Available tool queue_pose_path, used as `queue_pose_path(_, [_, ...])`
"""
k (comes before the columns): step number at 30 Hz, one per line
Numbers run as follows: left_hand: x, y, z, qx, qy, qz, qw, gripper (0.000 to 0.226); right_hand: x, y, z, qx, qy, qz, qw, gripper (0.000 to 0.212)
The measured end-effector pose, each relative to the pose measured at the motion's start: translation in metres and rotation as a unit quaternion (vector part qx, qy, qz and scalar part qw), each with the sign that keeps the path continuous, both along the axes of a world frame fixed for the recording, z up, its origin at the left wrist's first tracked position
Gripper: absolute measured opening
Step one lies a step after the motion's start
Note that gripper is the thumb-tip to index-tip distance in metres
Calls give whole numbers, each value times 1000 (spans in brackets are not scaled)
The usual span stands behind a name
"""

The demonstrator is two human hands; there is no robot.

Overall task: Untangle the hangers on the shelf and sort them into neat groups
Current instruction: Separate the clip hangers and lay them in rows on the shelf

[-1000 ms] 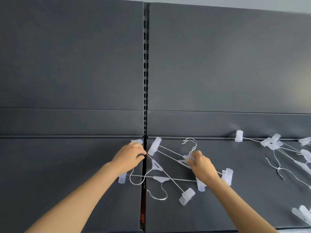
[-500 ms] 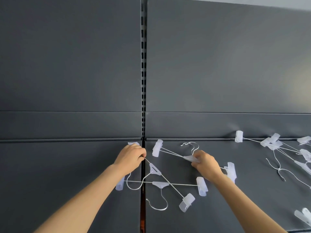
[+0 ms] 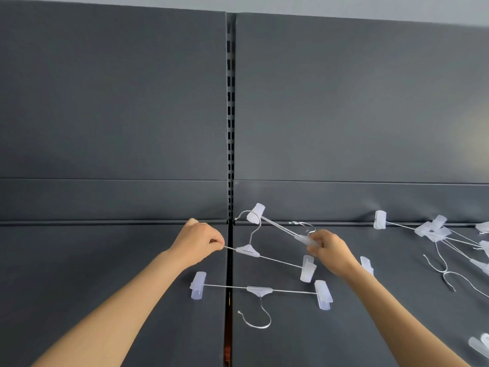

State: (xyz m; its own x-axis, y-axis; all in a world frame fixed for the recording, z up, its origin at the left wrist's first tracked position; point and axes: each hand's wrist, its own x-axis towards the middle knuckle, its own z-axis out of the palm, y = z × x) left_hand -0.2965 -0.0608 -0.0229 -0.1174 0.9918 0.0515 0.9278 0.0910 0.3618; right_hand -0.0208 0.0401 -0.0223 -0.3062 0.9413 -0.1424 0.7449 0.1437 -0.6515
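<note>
On the dark grey shelf [image 3: 105,274] lie white clip hangers with wire hooks. My left hand [image 3: 197,241] grips one end of a hanger [image 3: 247,251] whose bar slants down to the right and whose hook points up. My right hand [image 3: 330,251] grips the middle of one or two more hangers [image 3: 275,227], lifted and slanting up to the left. A third hanger [image 3: 260,289] lies flat below both hands, hook pointing toward me, apart from the others.
A tangle of several more hangers [image 3: 439,234] sprawls at the right of the shelf. More clips [image 3: 480,347] show at the lower right edge. A slotted upright [image 3: 230,128] and a gap [image 3: 229,313] split the shelf behind and below.
The hangers have come apart. My left hand pulled its hanger up and left, my right hand lifted its own toward the back panel, and the bottom hanger now lies alone.
</note>
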Motion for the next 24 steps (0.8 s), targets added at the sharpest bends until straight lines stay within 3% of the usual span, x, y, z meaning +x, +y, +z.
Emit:
queue_pose_path(7, [-13,-22,-6,-1,-7,7,1000,21,-12,-6,12,50,-17,5,999,30])
queue_pose_path(14, [-21,-52,5,48,0,59,997,20,-18,-19,27,125,6,3,992,14])
queue_pose_path(24, [-61,-144,21,60,7,180,982,19,-79,-68,43,158,55,169,971,18])
